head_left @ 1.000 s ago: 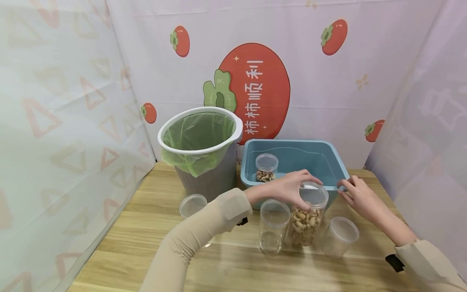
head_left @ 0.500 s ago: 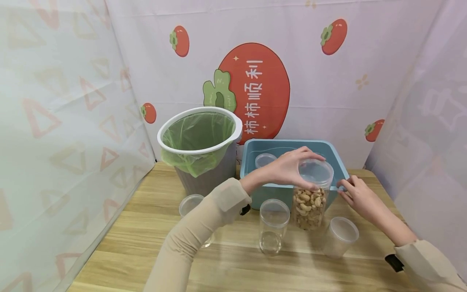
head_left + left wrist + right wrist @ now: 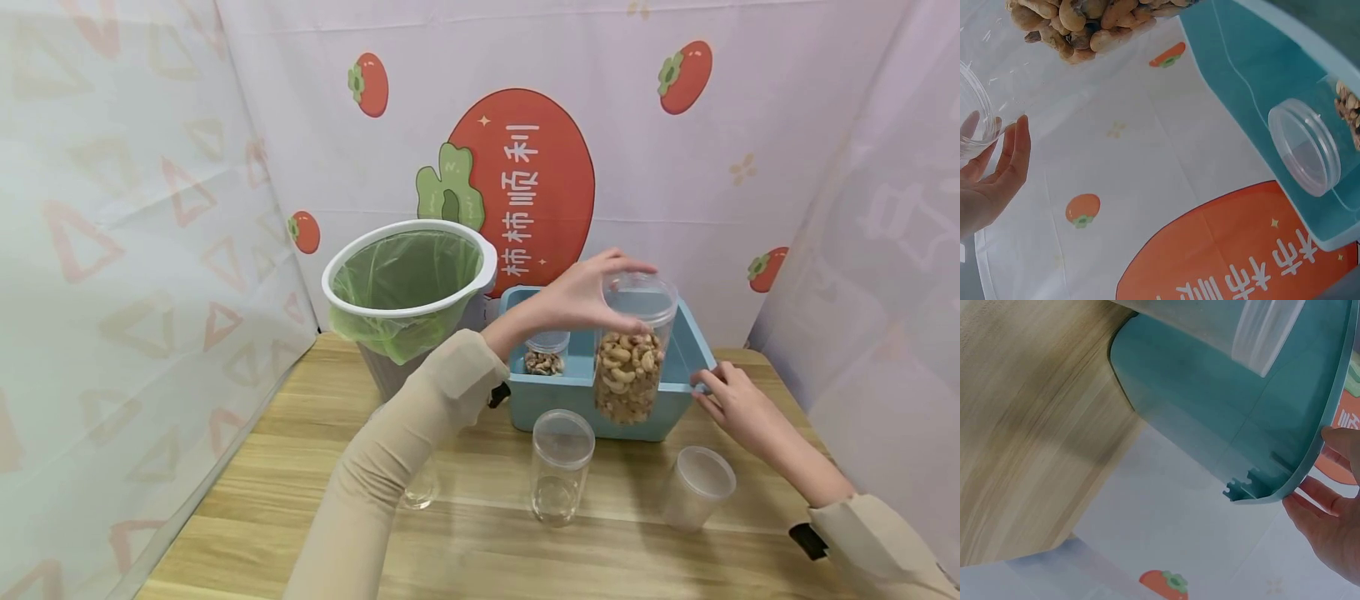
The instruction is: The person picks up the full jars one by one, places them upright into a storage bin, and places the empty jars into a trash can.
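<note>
My left hand (image 3: 588, 293) grips a tall clear jar of cashews (image 3: 628, 367) round its lidded top, thumb on the near side. The jar is raised off the table and overlaps the front wall of the blue bin (image 3: 555, 408) in the head view. In the left wrist view, the left hand (image 3: 997, 178) curls at the lid end, with the cashews (image 3: 1094, 25) at the top. My right hand (image 3: 738, 407) pinches the bin's front right rim; the right wrist view shows its fingers (image 3: 1316, 506) on that rim. Inside the bin stands a smaller lidded jar of nuts (image 3: 544, 354).
A clear lidded jar (image 3: 562, 467) stands on the wooden table (image 3: 480, 550) before the bin. A short frosted jar (image 3: 699, 487) is to its right. Another clear jar (image 3: 422, 487) is mostly behind my left sleeve. A grey trash can (image 3: 411, 312) with a green liner stands left.
My left hand has lifted the cashew jar from the table, up and back to the bin's front edge. The right hand stays on the rim.
</note>
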Action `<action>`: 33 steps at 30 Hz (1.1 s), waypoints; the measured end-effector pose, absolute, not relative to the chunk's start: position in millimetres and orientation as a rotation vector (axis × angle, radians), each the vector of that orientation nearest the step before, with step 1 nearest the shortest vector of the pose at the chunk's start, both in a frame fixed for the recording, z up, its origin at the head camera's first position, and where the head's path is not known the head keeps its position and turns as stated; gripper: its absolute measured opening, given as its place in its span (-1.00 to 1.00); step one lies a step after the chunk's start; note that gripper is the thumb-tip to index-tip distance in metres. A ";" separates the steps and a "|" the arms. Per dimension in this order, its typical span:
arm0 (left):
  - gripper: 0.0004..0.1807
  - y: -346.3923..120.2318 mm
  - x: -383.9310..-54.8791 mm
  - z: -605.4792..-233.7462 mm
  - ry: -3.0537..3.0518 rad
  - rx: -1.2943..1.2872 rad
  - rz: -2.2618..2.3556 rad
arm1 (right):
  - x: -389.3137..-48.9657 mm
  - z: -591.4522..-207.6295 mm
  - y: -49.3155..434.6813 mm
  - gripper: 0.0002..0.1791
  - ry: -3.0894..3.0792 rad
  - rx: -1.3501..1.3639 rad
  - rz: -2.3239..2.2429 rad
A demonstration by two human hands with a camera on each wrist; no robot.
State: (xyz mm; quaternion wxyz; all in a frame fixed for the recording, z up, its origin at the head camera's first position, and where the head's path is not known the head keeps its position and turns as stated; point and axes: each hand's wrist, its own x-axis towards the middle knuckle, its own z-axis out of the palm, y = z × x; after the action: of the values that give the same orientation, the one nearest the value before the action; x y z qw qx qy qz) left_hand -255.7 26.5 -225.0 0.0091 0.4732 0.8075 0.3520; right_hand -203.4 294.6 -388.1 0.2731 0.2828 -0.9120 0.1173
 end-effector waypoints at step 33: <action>-0.25 39.6 -313.0 -278.0 2.799 1.127 1.053 | -203.4 -388.9 292.2 -0.78 -2.459 0.733 0.336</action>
State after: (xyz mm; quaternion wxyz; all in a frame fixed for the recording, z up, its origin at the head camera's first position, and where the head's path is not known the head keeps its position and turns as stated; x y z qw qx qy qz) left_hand -313.0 39.6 -278.0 -0.0270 0.3526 0.8755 0.3292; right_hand -203.4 292.2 -388.9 0.2734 0.2723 -0.9141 0.1250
